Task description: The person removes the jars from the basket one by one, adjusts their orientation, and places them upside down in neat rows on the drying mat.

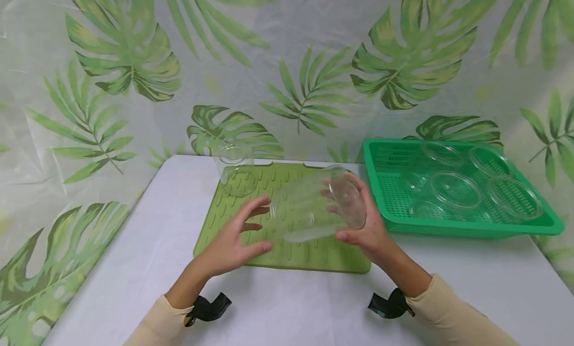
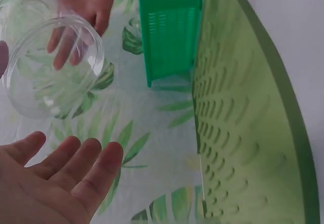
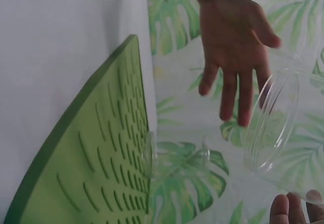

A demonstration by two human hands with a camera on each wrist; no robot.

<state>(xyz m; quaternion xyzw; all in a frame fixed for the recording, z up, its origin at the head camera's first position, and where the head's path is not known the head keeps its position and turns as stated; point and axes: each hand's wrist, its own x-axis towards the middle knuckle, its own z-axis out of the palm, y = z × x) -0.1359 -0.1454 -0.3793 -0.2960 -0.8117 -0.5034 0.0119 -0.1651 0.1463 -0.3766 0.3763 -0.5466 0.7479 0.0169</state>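
A clear plastic jar (image 1: 309,211) is tilted on its side above the green ridged mat (image 1: 215,231). My right hand (image 1: 369,226) grips it round the base end, thumb below and fingers behind the clear wall. Its ringed mouth (image 3: 273,122) points toward my left hand (image 1: 228,244). That hand has its fingers spread and holds nothing, fingertips close to the jar's rim. In the left wrist view, the round rim (image 2: 55,67) shows above the left fingers. A second clear jar (image 1: 238,179) stands at the mat's back left corner.
A green perforated basket (image 1: 385,186) stands on the right of the white-covered table (image 1: 305,306). Several clear jars (image 1: 455,189) stand in it. Behind the table hangs a leaf-patterned cloth (image 1: 314,17). Each wrist wears a black camera strap (image 1: 208,308).
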